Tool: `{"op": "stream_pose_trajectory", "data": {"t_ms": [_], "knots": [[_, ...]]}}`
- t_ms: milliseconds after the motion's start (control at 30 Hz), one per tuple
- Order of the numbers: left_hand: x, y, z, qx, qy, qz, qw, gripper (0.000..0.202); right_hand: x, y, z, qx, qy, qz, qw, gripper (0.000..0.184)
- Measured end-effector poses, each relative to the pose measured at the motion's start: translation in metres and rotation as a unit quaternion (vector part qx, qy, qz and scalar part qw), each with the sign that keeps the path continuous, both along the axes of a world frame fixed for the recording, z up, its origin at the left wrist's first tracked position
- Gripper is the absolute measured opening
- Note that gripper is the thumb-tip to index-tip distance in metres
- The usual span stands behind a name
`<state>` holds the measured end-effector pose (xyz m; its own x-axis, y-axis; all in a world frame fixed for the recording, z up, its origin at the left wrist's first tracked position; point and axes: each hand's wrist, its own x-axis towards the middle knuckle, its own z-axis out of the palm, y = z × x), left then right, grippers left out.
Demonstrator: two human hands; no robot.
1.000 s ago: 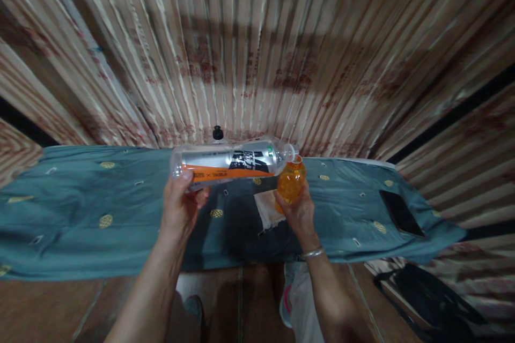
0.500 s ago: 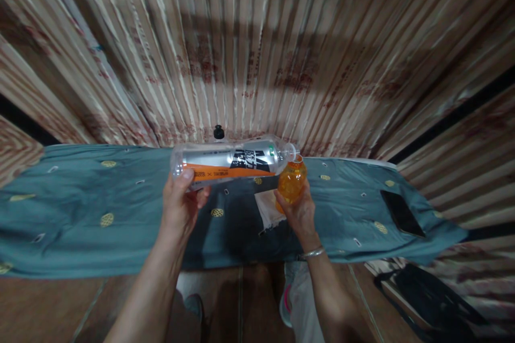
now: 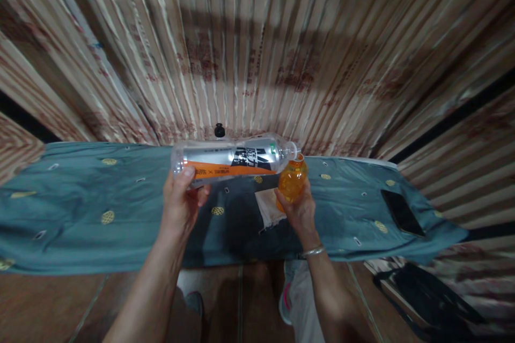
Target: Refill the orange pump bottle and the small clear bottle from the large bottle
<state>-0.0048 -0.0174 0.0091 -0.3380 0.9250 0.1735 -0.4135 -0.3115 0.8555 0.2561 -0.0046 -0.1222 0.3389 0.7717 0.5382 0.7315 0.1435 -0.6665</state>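
Observation:
My left hand [image 3: 183, 193] is closed round the base end of a clear plastic bottle [image 3: 219, 158] with a silver, black and orange label. The bottle lies nearly on its side in the air, its uncapped mouth pointing right. Just under that mouth is the open top of a smaller orange bottle [image 3: 293, 179], held upright in my right hand [image 3: 300, 206]. Clear liquid seems to run between the two mouths. Behind the orange bottle, a whitish cloth or paper piece [image 3: 267, 206] lies on the green cover, partly hidden. A black cap [image 3: 219, 129] shows beyond the clear bottle.
The green patterned cover [image 3: 80, 187] spreads over a long surface below my hands. A black phone [image 3: 402, 213] lies on its right part. Striped curtains [image 3: 249, 53] hang behind. A dark bag [image 3: 438, 300] sits at the lower right by the tiled floor.
Almost nothing differs. Both bottles stay mouth to mouth in my hands, and the view has shifted very slightly.

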Motion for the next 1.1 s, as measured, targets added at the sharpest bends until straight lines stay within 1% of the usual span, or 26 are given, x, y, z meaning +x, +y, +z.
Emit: {"op": "stream_pose_trajectory", "data": {"t_ms": [533,767,867,1000,1100], "knots": [[0.0000,0.0000,-0.0010,-0.001,0.000,0.004,1.000,0.046,0.0001,0.0012,-0.0044,-0.008,-0.010,-0.008,1.000,0.097],[0.0001,0.0003,-0.0015,0.009,0.004,0.004,1.000,0.047,-0.0006,0.0004,0.0007,-0.004,-0.010,0.004,1.000,0.095],[-0.0003,-0.0003,-0.0001,0.000,0.001,0.003,1.000,0.049,-0.0011,-0.0001,0.0019,-0.007,-0.006,0.008,1.000,0.093],[-0.0005,-0.0005,0.0014,-0.013,-0.003,0.000,1.000,0.050,-0.0001,0.0008,-0.0018,0.001,-0.006,-0.005,1.000,0.093],[-0.0002,-0.0006,0.0017,-0.014,-0.003,0.002,1.000,0.050,0.0008,0.0013,-0.0043,-0.007,-0.007,-0.004,1.000,0.095]]}}
